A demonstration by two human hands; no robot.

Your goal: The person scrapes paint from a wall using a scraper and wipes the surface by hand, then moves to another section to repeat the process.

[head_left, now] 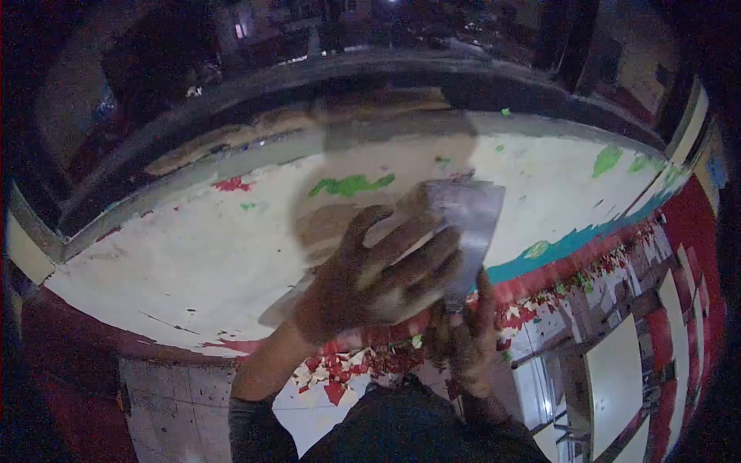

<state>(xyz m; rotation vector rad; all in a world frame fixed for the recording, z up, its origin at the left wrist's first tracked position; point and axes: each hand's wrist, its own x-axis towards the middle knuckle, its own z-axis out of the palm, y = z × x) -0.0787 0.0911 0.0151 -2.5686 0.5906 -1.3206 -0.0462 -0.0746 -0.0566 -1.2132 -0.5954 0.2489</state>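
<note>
A paint scraper (472, 220) with a wide flat metal blade stands blade-up in front of the cream painted ledge (255, 255). My right hand (467, 339) is wrapped round its handle, just below the blade. My left hand (378, 270) is open, slightly blurred, with fingers stretched toward the blade and overlapping its left edge. Around the blade's top, the cream surface has bare patches. A green patch (351, 184) shows left of the scraper, and a teal strip (556, 255) runs along the ledge's lower right part.
Red and cream paint flakes (340, 374) lie on the floor below the ledge, with more flakes (563, 293) to the right. Dark window glass (309, 65) is behind the ledge. Pale flat panels (616, 370) stand at lower right, near a red wall (695, 231).
</note>
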